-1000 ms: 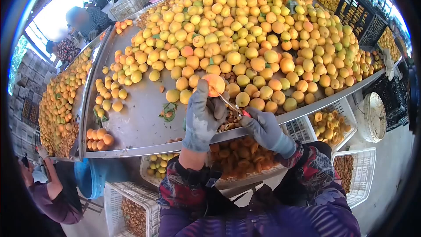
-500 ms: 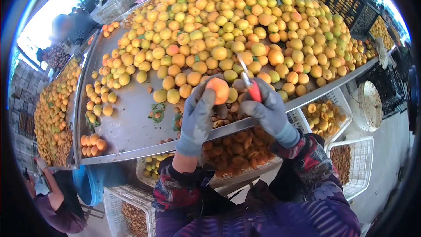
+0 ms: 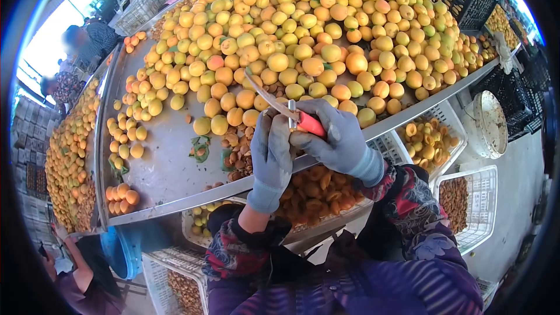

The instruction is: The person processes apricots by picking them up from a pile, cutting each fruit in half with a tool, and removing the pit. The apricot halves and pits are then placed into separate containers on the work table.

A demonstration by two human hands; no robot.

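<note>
Knife (image 3: 286,109) with the red handle now lies slanted, its thin blade pointing up and left over the apricot pile (image 3: 326,29); half a second ago it pointed almost straight up. The right hand (image 3: 335,137) grips the handle tight. The left hand (image 3: 271,151) is curled beside it, and the apricot it held no longer shows.

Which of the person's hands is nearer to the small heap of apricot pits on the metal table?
Left. The left hand is right beside the pits, just to their right. The right hand, holding the knife, is farther right, beyond the left hand.
</note>
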